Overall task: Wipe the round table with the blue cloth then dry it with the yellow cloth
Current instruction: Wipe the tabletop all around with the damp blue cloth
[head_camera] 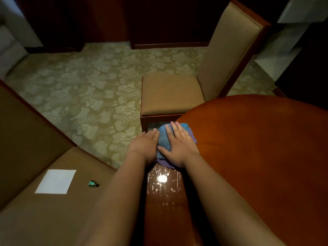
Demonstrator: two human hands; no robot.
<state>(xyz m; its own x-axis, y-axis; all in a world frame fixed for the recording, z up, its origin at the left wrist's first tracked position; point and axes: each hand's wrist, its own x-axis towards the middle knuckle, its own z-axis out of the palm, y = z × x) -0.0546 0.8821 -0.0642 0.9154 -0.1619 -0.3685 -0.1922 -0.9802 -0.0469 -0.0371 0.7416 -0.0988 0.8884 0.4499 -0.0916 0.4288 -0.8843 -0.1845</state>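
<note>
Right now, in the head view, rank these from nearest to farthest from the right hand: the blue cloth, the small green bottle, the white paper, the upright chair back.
1. blue cloth: directly under the right hand, at the table edge.
2. small green bottle: lower left, on the near seat.
3. white paper: farther left on that same seat.
4. upright chair back: upper right, beyond the table.

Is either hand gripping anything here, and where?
Nothing is gripped. Right hand presses flat on the blue cloth's middle; left hand touches its left edge.

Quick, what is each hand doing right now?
Left hand: open, fingers straight, touching the crumpled blue cloth.
Right hand: open, pressing flat on the cloth at the round wooden table edge.
</note>
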